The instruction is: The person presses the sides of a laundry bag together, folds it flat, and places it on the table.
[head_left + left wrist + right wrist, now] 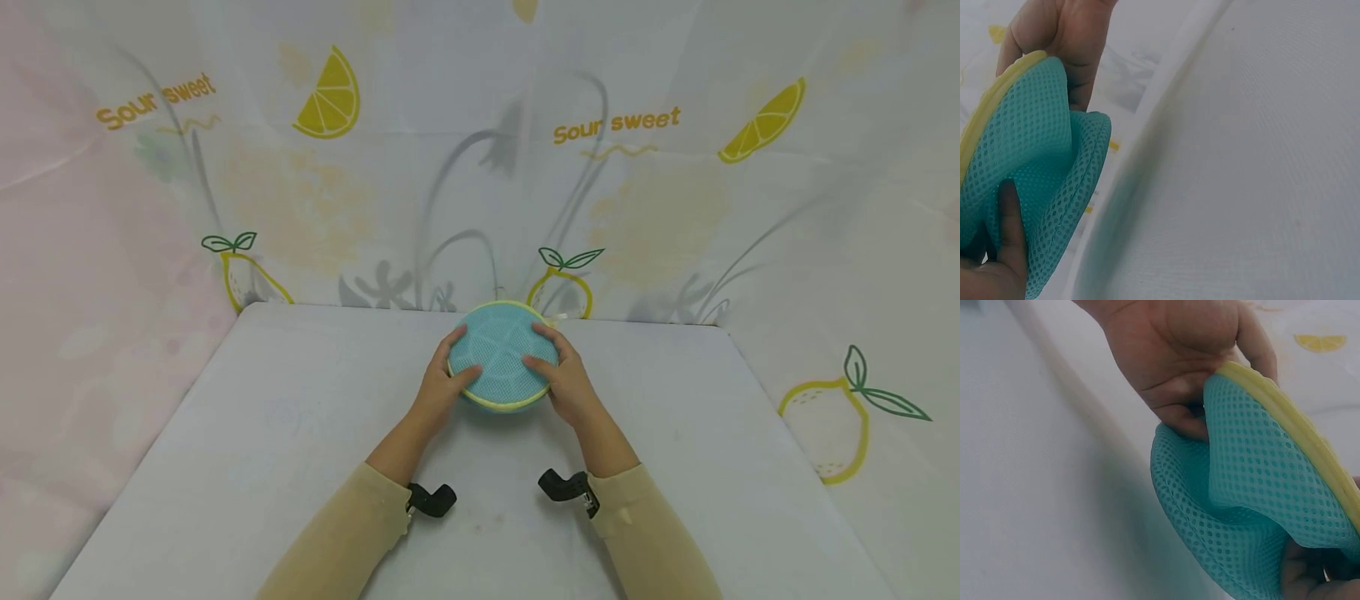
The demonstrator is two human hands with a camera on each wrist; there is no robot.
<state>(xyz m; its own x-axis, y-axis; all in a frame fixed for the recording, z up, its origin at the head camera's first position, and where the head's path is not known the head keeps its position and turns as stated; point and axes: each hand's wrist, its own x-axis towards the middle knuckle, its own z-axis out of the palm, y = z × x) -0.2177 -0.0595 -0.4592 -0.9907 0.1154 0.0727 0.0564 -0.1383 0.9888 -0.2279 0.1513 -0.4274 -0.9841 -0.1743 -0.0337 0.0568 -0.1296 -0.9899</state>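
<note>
Mesh pouch [502,354]; hands [441,387] grip, partly hide sides; table [330,383] below; printed cloth [435,75] behind.

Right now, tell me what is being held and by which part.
A yellow-edged turquoise mesh bag, gripped at its opposite side edges by the left hand and right hand.

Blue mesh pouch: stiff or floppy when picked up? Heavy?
Probably floppy: the pouch buckles inward in both wrist views. The yellow rim is likely stiffer, since it holds a round outline. The pouch looks thin and perforated, so probably light for its size.
</note>
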